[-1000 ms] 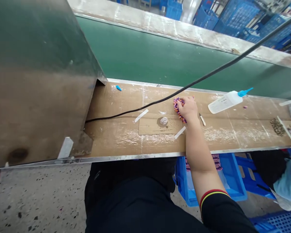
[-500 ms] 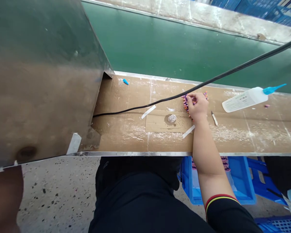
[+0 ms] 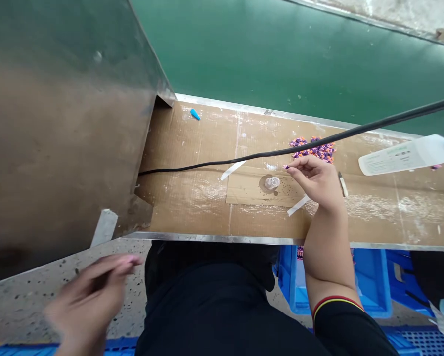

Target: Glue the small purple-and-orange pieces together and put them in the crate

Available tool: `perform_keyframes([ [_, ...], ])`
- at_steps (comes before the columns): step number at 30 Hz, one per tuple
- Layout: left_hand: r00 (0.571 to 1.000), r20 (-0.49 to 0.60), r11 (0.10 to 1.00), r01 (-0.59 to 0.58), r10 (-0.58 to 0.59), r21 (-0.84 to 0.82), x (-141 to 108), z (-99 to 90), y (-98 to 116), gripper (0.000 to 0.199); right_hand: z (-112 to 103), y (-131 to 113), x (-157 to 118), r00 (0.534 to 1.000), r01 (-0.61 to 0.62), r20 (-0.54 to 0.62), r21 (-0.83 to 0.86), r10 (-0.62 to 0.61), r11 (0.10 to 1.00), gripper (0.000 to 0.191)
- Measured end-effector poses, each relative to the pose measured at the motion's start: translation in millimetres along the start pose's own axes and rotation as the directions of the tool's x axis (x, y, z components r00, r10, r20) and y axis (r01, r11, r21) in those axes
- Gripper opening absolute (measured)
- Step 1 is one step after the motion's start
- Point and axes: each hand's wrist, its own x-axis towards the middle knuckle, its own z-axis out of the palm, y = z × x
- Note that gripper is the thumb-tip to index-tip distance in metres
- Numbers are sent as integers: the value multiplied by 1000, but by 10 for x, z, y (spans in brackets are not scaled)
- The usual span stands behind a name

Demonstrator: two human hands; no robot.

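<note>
Between thumb and forefinger, my right hand [image 3: 316, 180] pinches a small purple-and-pink piece [image 3: 287, 167]. It is just in front of a pile of similar purple, pink and orange pieces [image 3: 320, 151] on the cardboard. Off the table at the lower left, my left hand [image 3: 92, 294] is blurred by motion, its fingers pressed together. Something pinkish shows at its fingertips, too smeared to name. A small clear cup or cap [image 3: 272, 183] sits in a wet patch on a taped cardboard sheet [image 3: 240, 193], left of my right hand.
A white bottle with a blue nozzle [image 3: 403, 155] lies at the right. Near my right wrist is a small knife [image 3: 342, 184]. A black cable [image 3: 214, 162] crosses over the table. A blue cap [image 3: 195, 114] lies far left, beside a metal panel [image 3: 69, 123]. Blue crates [image 3: 374, 282] stand below.
My right hand has drawn back from the pile, now with a small piece in its fingertips. My left hand has come into view at the lower left. The view has shifted slightly.
</note>
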Motion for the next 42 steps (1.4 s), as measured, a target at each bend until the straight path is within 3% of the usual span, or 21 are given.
perform_keyframes([
  [2, 985, 150, 994, -80, 90, -71, -43, 255, 14, 11, -8, -20, -14, 1000, 24, 21, -44, -23, 999, 11],
  [5, 914, 311, 953, -193, 262, -236, 18, 662, 154, 20, -27, -56, -17, 992, 101, 83, -95, -93, 990, 9],
  [8, 882, 286, 902, -276, 375, -332, 168, 1080, 298, 25, -39, -103, -12, 980, 154, 143, -109, -138, 982, 9],
  [11, 896, 235, 877, -265, 378, -401, 262, 1450, 360, 25, -42, -139, -12, 973, 182, 169, -151, -156, 972, 7],
  [14, 908, 229, 864, -220, 351, -452, 251, 1685, 347, 25, -44, -147, -18, 962, 223, 205, -197, -183, 955, 7],
  [17, 910, 223, 860, -217, 350, -462, 210, 1763, 310, 30, -47, -140, -22, 950, 250, 244, -223, -195, 942, 9],
  [22, 925, 244, 881, -160, 291, -445, 230, 1751, 280, 27, -32, -136, -21, 941, 284, 259, -254, -218, 925, 10],
  [29, 922, 240, 873, -170, 305, -456, 231, 1754, 280, 26, -1, -138, -28, 949, 263, 250, -280, -194, 923, 12],
  [35, 933, 207, 876, -178, 295, -448, 214, 1758, 264, 27, -162, -63, -50, 988, 146, 87, -327, -125, 934, 12],
  [42, 935, 192, 874, -187, 299, -449, 208, 1768, 273, 24, -242, 79, -21, 987, 57, 160, -421, 13, 905, 15],
])
